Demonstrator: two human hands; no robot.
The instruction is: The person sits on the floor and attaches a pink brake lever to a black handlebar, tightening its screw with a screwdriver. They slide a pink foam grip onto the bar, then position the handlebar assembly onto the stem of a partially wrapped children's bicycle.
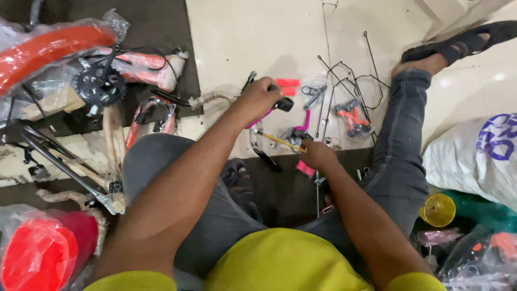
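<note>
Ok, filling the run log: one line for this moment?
left hand: grips black brake lever | right hand: holds yellow-handled tool | floor: loose parts

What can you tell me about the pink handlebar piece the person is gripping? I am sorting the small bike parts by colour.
The pink handlebar piece is a thin curved tube, metal by its look, glossy magenta. The left hand closes over its upper end beside a black grip; more pink shows lower, near the right hand, which holds a thin yellow-handled tool against it. It is held just above the pale tiled floor, tilted. Its middle is hidden.
</note>
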